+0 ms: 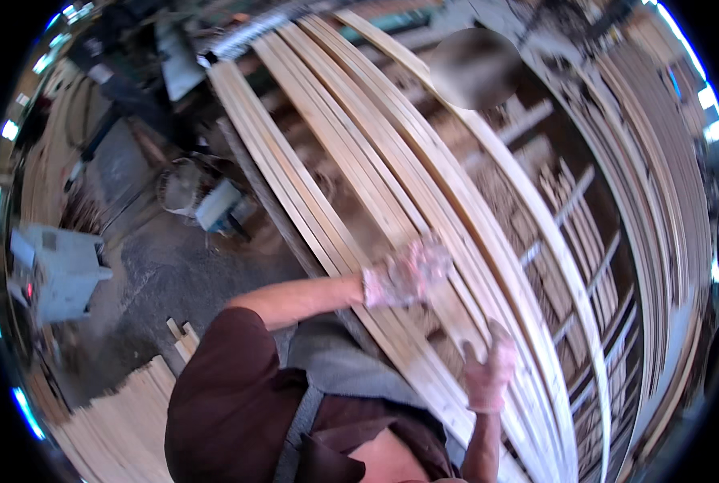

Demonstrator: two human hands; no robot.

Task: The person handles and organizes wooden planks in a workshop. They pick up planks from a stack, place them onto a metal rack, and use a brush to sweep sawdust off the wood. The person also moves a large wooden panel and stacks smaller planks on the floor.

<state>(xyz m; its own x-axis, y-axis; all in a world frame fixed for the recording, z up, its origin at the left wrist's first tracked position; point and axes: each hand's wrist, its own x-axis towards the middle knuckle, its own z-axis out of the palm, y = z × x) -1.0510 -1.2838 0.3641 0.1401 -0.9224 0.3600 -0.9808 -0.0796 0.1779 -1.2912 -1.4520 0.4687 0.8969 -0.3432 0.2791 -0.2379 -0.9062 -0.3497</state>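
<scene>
Long pale wooden boards point(359, 165) lie side by side in bundles across a slatted rack and curve through the fisheye view. My left hand point(412, 272), in a whitish glove with pink stains, rests on the middle boards. Its fingers are blurred, so their grip is unclear. Nearer to me and farther right, my right hand point(491, 369) wears a similar glove. Its thumb and fingers are spread apart over the boards, and it seems to touch them. A single board point(528, 193) lies apart on the right side of the rack.
Metal crossbars point(575, 196) span the rack, with more wood strips below. Stacked long boards point(645, 161) stand at the far right. On the left are a grey-blue machine box point(63, 272), a bucket point(184, 187) and a pile of strips point(122, 419). A blurred round patch covers something at the far side.
</scene>
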